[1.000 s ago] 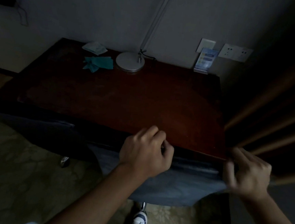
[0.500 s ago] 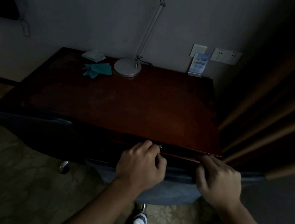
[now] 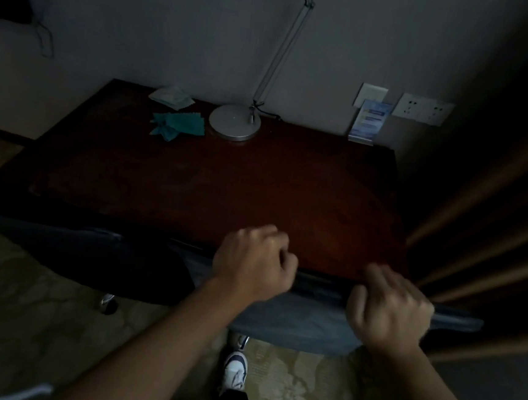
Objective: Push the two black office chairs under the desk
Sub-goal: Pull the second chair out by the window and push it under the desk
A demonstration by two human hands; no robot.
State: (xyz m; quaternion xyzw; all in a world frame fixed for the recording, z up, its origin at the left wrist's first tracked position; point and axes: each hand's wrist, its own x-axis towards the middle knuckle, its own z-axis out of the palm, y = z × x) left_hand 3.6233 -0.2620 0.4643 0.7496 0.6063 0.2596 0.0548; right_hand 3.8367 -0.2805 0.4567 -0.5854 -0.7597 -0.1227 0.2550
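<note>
Hands, left (image 3: 252, 262) and right (image 3: 390, 309), curl over the chair back (image 3: 303, 321); we push evenly toward 12 o'clock under the worktop (image 3: 225, 190).

L hand (image 3: 252, 262) + R hand (image 3: 389, 306) gripping chair back (image 3: 296, 324) | desk (image 3: 225, 183) edge

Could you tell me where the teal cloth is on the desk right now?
In the head view, the teal cloth lies at the desk's far left, near the wall, just left of the lamp's round base and in front of a pale folded packet.
</note>
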